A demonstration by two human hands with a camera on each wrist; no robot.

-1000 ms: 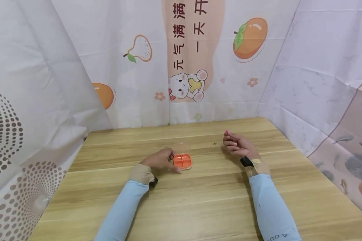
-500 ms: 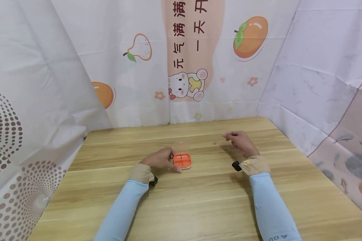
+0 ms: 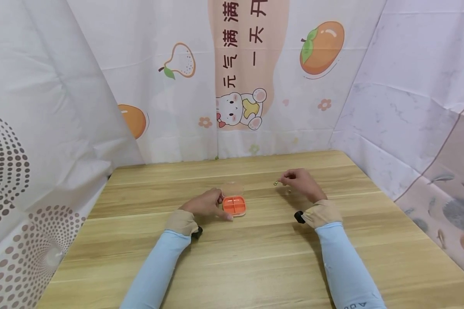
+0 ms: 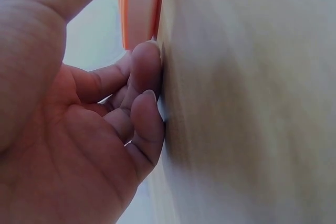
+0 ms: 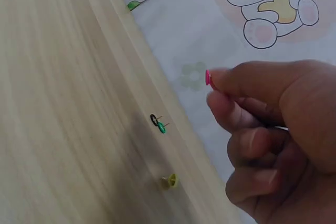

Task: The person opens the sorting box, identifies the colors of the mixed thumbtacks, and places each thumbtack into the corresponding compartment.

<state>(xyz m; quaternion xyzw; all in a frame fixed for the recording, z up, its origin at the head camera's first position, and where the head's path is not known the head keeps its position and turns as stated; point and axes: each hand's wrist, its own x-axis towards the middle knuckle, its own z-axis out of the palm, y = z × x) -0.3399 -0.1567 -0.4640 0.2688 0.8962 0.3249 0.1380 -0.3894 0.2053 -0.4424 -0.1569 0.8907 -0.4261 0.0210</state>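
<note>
Right hand (image 3: 302, 182) has slid left since half a second ago, fingertips now right by the small pieces in head view; left hand (image 3: 205, 202) and orange box (image 3: 228, 210) stay put, mid-frame. Around: black piece (image 5: 153, 117) and green piece (image 5: 161, 128) touching or nearly so, left of centre in right wrist view, thin prongs sticking out; yellow piece (image 5: 173, 180) below them, on its side. Clear lid (image 3: 232, 188) lies open along the box's upper side. Left hand covers the box's left side, thumb by the lower corner, curled fingers at the upper one, holding it. Right hand pinches pink piece (image 5: 208, 77) between thumb and index, upper right of right wrist view: tiny, bright pink, flat round head seen edge-on, rest hidden by fingertips. Box has four compartments, pale outer rim. Wood-grain surface (image 3: 255, 257) ends at white curtain (image 3: 178, 143) across the upper half, more curtain at both sides; open stretch between box and pieces, and between the sleeves (image 3: 151, 270) down to frame bottom.
</note>
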